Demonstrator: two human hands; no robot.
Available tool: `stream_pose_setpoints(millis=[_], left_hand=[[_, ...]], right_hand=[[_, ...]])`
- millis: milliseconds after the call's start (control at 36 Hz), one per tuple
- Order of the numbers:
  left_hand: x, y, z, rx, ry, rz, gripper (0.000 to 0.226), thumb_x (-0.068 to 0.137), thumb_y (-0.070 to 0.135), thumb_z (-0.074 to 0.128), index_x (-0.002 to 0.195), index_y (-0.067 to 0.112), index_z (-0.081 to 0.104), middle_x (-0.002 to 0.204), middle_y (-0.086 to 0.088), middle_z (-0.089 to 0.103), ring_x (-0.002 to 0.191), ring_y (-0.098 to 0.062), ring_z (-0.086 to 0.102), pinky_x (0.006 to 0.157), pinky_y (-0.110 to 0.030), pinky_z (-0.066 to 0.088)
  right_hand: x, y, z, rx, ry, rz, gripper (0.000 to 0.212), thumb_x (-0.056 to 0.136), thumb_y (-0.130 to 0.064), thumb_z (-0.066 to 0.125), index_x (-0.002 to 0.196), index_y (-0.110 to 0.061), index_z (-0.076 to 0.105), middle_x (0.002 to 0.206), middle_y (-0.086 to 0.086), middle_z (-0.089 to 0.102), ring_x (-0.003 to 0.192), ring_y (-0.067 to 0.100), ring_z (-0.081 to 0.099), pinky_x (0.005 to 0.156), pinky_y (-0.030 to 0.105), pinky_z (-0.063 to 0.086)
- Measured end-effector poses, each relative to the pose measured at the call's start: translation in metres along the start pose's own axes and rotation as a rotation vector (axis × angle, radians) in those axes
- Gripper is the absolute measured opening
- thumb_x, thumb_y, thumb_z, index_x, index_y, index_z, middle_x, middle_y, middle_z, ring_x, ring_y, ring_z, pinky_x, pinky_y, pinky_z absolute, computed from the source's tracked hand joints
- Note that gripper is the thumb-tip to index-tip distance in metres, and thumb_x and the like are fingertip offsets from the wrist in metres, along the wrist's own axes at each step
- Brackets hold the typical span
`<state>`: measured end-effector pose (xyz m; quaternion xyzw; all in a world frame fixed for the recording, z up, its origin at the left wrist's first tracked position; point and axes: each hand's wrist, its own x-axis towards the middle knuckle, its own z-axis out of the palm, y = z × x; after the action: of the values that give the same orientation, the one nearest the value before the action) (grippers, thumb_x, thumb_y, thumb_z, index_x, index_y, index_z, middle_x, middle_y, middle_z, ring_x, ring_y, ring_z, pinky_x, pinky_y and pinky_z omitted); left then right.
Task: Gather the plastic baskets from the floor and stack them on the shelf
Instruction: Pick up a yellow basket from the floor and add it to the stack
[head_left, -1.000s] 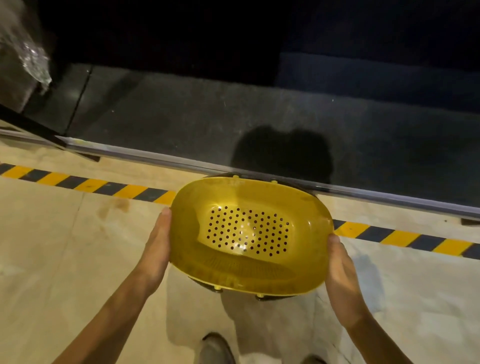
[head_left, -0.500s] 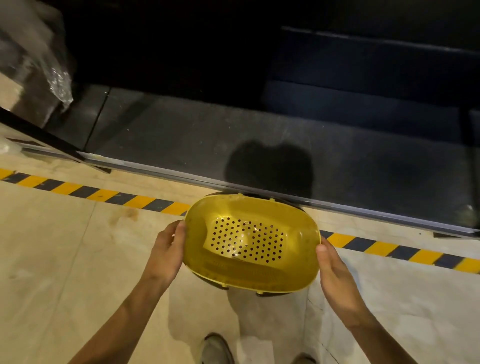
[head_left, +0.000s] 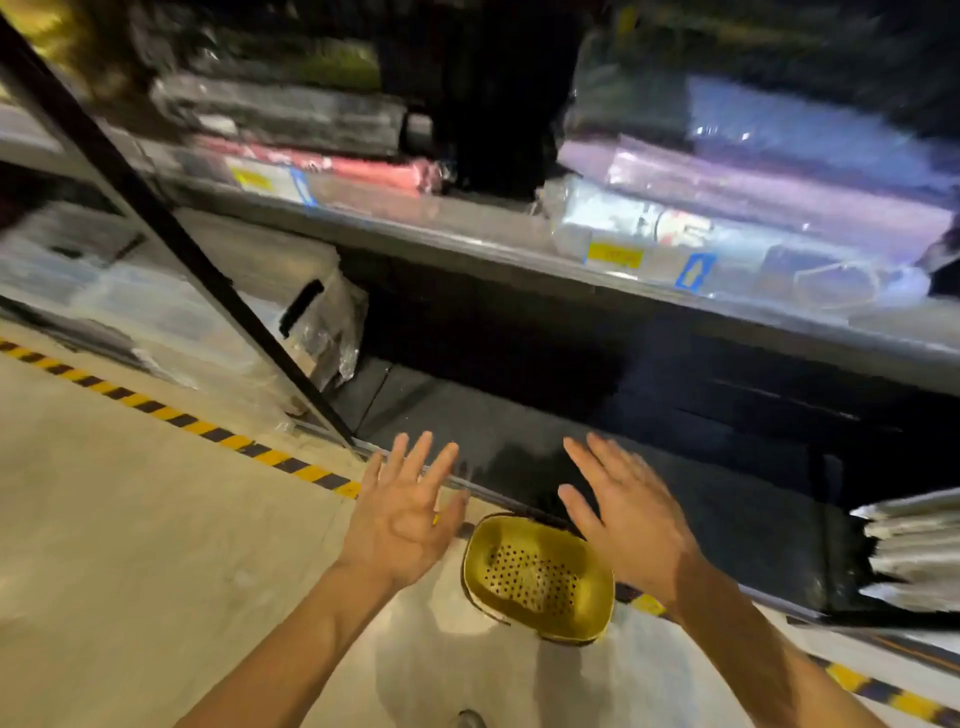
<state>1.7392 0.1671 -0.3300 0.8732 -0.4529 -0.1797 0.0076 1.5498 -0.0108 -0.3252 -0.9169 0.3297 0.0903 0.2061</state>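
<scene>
Two bare hands are shown, the left hand (head_left: 402, 512) and the right hand (head_left: 631, 525). The nails are seen to be kept short where they can be made out, and the fingertips are smeared by motion blur. The left forearm (head_left: 291, 649) and the right forearm (head_left: 753, 654) are left uncovered as far as the lower edge of the view. At the bottom edge, the rounded toe of a dark grey shoe (head_left: 470, 719) is caught; its detail cannot be made out.

Yellow basket (head_left: 537, 577) — glossy perforated plastic; floor (head_left: 130, 519) smooth, matt; shelf goods (head_left: 753, 218) in shiny clear wrap.
</scene>
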Motion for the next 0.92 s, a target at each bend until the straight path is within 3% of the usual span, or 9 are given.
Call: stream_pose_setpoints(millis=[83, 167, 250, 333, 417, 500, 639, 833, 917], left_hand=[[-0.046, 0.002, -0.073, 0.002, 0.054, -0.032, 0.093, 0.080, 0.079, -0.014, 0.160, 0.039, 0.010, 0.170, 0.004, 0.004, 0.157, -0.021, -0.007, 0.127, -0.044, -0.002], [-0.095, -0.001, -0.136, 0.012, 0.158, -0.120, 0.092, 0.082, 0.078, -0.014, 0.160, 0.038, 0.015, 0.170, 0.003, 0.012, 0.157, -0.023, 0.001, 0.127, -0.045, 0.003], [-0.142, -0.012, -0.182, -0.020, 0.261, -0.240, 0.084, 0.087, 0.074, -0.002, 0.158, 0.038, 0.024, 0.167, 0.002, 0.024, 0.156, -0.025, 0.014, 0.125, -0.047, 0.009], [-0.189, -0.022, -0.215, -0.022, 0.342, -0.369, 0.094, 0.083, 0.081, -0.010, 0.157, 0.038, 0.028, 0.166, 0.003, 0.027, 0.155, -0.026, 0.017, 0.125, -0.047, 0.010], [-0.232, -0.027, -0.233, -0.051, 0.396, -0.490, 0.091, 0.080, 0.075, -0.007, 0.158, 0.039, 0.023, 0.169, 0.004, 0.018, 0.156, -0.024, 0.011, 0.126, -0.045, 0.008], [-0.271, -0.024, -0.245, -0.068, 0.463, -0.616, 0.095, 0.078, 0.073, -0.010, 0.158, 0.037, 0.025, 0.168, 0.003, 0.021, 0.155, -0.024, 0.014, 0.125, -0.044, 0.011], [-0.328, -0.021, -0.231, -0.089, 0.485, -0.824, 0.096, 0.078, 0.074, -0.010, 0.158, 0.037, 0.026, 0.167, 0.001, 0.024, 0.155, -0.025, 0.015, 0.123, -0.046, 0.016], [-0.389, -0.018, -0.201, -0.127, 0.484, -1.032, 0.096, 0.077, 0.075, -0.008, 0.156, 0.037, 0.032, 0.166, 0.001, 0.027, 0.155, -0.025, 0.017, 0.124, -0.046, 0.013], [-0.413, -0.019, -0.191, -0.168, 0.494, -1.104, 0.085, 0.087, 0.075, 0.003, 0.155, 0.036, 0.034, 0.166, 0.000, 0.027, 0.154, -0.024, 0.017, 0.123, -0.046, 0.013]], right_hand=[[-0.023, -0.050, -0.068, -0.134, 0.064, -0.136, 0.074, 0.096, -0.064, 0.006, 0.162, -0.033, 0.020, 0.168, 0.002, 0.023, 0.155, 0.024, 0.022, 0.125, 0.039, 0.012], [-0.048, -0.096, -0.122, -0.160, 0.163, -0.279, 0.066, 0.102, -0.060, 0.017, 0.156, -0.028, 0.039, 0.160, 0.006, 0.041, 0.146, 0.029, 0.042, 0.120, 0.045, 0.031], [-0.069, -0.138, -0.163, -0.230, 0.070, -0.351, 0.079, 0.092, -0.070, -0.009, 0.161, -0.037, 0.012, 0.166, -0.006, 0.013, 0.157, 0.023, 0.015, 0.126, 0.041, 0.011], [-0.081, -0.169, -0.188, -0.270, 0.135, -0.441, 0.081, 0.096, -0.069, -0.009, 0.158, -0.033, 0.027, 0.162, 0.005, 0.035, 0.149, 0.028, 0.038, 0.120, 0.046, 0.029], [-0.085, -0.198, -0.204, -0.306, 0.074, -0.547, 0.086, 0.087, -0.072, -0.012, 0.161, -0.035, 0.011, 0.169, 0.002, 0.017, 0.156, 0.025, 0.018, 0.125, 0.044, 0.014], [-0.088, -0.226, -0.217, -0.318, 0.065, -0.669, 0.092, 0.083, -0.075, -0.016, 0.162, -0.035, 0.006, 0.171, -0.001, 0.008, 0.158, 0.023, 0.009, 0.126, 0.042, 0.010], [-0.100, -0.265, -0.221, -0.352, 0.034, -0.834, 0.096, 0.080, -0.073, -0.012, 0.162, -0.032, 0.015, 0.170, 0.002, 0.018, 0.155, 0.023, 0.019, 0.125, 0.044, 0.020], [-0.124, -0.303, -0.210, -0.325, -0.055, -1.007, 0.111, 0.069, -0.079, -0.020, 0.162, -0.030, 0.018, 0.169, 0.003, 0.021, 0.155, 0.021, 0.020, 0.124, 0.044, 0.018], [-0.129, -0.325, -0.191, -0.332, -0.086, -1.056, 0.114, 0.069, -0.083, -0.023, 0.161, -0.031, 0.019, 0.166, 0.002, 0.027, 0.151, 0.021, 0.028, 0.122, 0.042, 0.028]])
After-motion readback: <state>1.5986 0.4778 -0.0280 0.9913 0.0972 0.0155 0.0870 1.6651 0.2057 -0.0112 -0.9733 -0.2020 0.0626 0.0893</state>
